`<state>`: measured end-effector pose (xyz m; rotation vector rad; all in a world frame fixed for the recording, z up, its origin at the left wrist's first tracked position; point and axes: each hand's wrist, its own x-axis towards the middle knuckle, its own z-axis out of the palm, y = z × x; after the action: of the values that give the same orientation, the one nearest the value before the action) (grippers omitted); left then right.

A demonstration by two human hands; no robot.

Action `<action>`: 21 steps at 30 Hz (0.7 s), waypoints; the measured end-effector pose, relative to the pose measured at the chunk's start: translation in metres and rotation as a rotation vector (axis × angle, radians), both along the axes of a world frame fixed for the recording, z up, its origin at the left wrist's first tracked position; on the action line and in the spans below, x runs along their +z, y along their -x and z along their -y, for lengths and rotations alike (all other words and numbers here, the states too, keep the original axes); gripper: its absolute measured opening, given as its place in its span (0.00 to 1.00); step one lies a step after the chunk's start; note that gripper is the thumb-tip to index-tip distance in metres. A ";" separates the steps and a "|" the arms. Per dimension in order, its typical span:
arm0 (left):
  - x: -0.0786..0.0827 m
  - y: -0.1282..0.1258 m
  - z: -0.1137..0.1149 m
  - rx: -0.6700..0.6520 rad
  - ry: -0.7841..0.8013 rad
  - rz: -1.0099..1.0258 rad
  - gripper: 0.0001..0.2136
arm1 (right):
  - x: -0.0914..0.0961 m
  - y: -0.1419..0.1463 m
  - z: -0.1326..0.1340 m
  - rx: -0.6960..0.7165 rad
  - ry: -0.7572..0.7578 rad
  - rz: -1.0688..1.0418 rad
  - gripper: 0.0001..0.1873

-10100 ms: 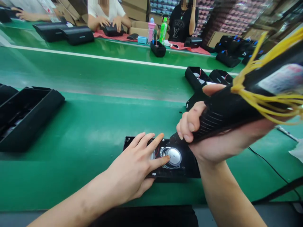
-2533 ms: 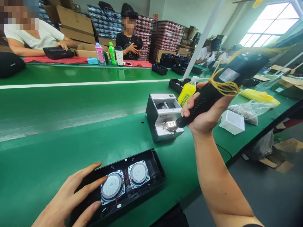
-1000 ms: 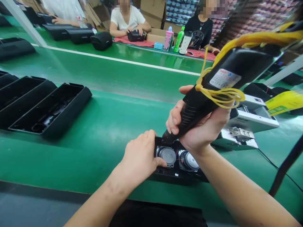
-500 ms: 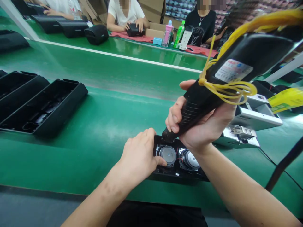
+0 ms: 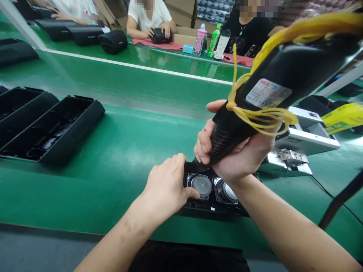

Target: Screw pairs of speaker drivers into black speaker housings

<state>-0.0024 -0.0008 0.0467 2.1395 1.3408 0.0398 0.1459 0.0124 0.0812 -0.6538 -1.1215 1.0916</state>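
My right hand [image 5: 238, 151] is wrapped round a black electric screwdriver [image 5: 227, 136], tilted with its tip down at the far left corner of a black speaker panel [image 5: 198, 204]. Yellow cord is tied round the tool, and a printed label sits on its body. Two round speaker drivers, a left one [image 5: 201, 186] and a right one [image 5: 227, 190], are set in the panel. My left hand [image 5: 167, 185] grips the panel's left end, its thumb over the edge by the left driver. The screwdriver's very tip is hidden behind my right fingers.
Open black speaker housings [image 5: 62, 130] lie at the left. A white and metal device [image 5: 295, 160] with a cable stands at the right. Across the green table [image 5: 113, 189], people sit near finished-looking black speakers [image 5: 113, 40], bottles [image 5: 214, 39] and a blue box [image 5: 188, 49].
My right hand and the screwdriver have shifted a little left and downward, the tool's tip lower at the panel's corner. My left hand and the panel have stayed put.
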 end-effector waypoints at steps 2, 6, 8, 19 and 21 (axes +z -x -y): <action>-0.001 0.000 0.000 -0.001 0.000 0.005 0.29 | 0.002 0.001 0.000 -0.015 0.004 0.003 0.33; -0.003 0.000 0.000 0.006 -0.002 0.022 0.29 | 0.004 0.002 0.000 -0.014 0.025 0.018 0.36; -0.003 0.000 0.000 0.010 -0.003 0.030 0.30 | 0.003 0.002 0.000 -0.014 0.004 0.029 0.36; -0.003 0.000 -0.002 0.013 0.014 0.022 0.31 | 0.006 0.000 -0.001 0.037 -0.010 0.000 0.29; -0.004 0.000 -0.003 0.017 0.017 0.016 0.31 | 0.009 -0.001 0.000 0.046 0.034 -0.012 0.28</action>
<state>-0.0020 0.0019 0.0429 2.1098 1.3453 0.0523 0.1472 0.0121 0.0907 -0.6498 -1.1149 1.1546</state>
